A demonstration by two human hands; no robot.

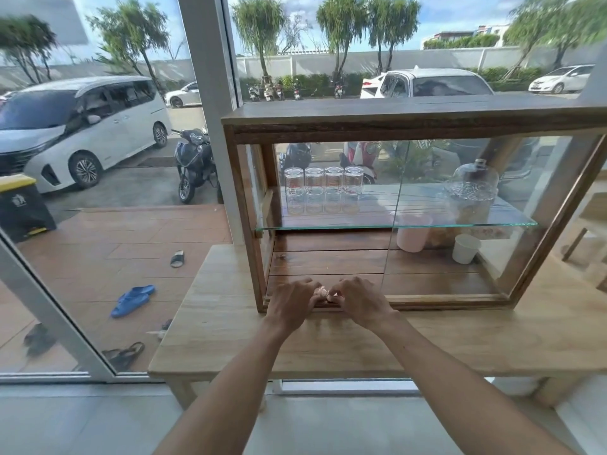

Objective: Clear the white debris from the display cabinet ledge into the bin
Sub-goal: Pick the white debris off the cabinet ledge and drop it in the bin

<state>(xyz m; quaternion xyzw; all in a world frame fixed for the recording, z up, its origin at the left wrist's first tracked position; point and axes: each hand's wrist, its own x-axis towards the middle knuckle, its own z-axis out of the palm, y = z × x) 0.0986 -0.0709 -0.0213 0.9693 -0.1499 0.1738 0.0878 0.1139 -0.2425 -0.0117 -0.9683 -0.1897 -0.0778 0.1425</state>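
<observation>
You're at the street-front window of a small café or shop.

Just beyond your two hands [325, 302], which meet at its lower front ledge, stands a wood-framed glass display cabinet [394, 126] on a pale wooden table [230, 339]. Up and behind your grip, its glass shelf [361, 224] carries four upturned printed glasses [323, 180], with a glass dome cover [473, 182] further right and paper cups [464, 247] below it. To the left of your hands, floor-to-ceiling glazing [98, 192] looks onto a tiled porch with sandals [133, 298] left outside, a parked scooter [193, 162], cars [82, 126] and a yellow-lidded bin [19, 208].
</observation>
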